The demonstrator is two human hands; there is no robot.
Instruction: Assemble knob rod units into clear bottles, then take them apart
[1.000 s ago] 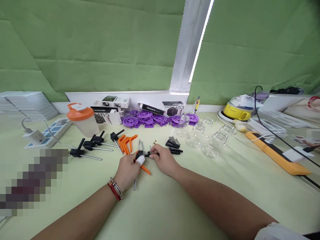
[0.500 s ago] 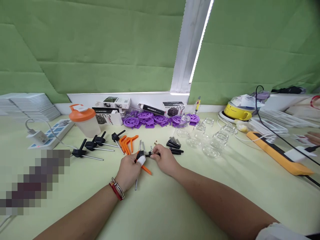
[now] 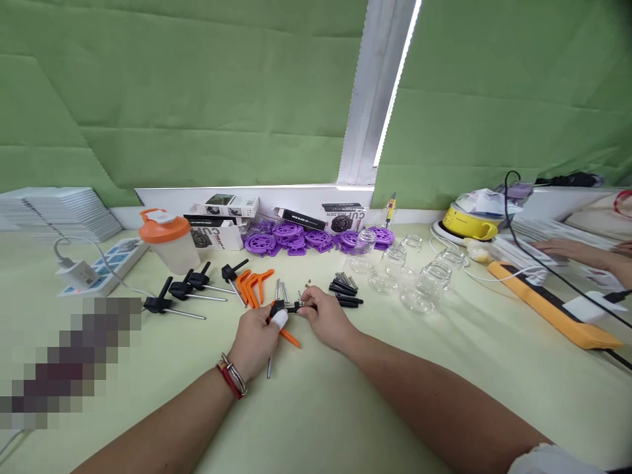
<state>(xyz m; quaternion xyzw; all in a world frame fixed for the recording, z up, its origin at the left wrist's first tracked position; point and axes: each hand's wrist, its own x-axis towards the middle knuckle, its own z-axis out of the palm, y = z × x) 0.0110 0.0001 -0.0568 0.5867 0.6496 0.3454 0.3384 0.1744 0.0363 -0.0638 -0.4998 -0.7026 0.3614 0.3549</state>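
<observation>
My left hand (image 3: 257, 339) is closed around a black plastic head (image 3: 278, 307) with a metal rod (image 3: 269, 367) sticking out below the fingers. An orange arm (image 3: 289, 338) shows beside the thumb; whether it is attached cannot be made out. My right hand (image 3: 323, 316) pinches a slim black piece (image 3: 295, 307) at its far end, and that piece meets the black head. Just behind the hands lie metal pins (image 3: 281, 289). Black tubes (image 3: 348, 301) and springs (image 3: 349, 281) are right of my right hand, with orange V-shaped pieces (image 3: 251, 288) to the left.
Several more black heads with rods (image 3: 170, 304) lie left, near a shaker bottle (image 3: 168, 240) and a power strip (image 3: 111, 266). Purple parts (image 3: 289, 237) and boxes (image 3: 222, 236) line the back. Clear glass bottles (image 3: 429, 286) stand right. Another person's hand (image 3: 567, 249) is at far right.
My hands keep almost the same pose on the black parts. At far right, the other person's hand has reached further left over the white stack. The view has shifted slightly.
</observation>
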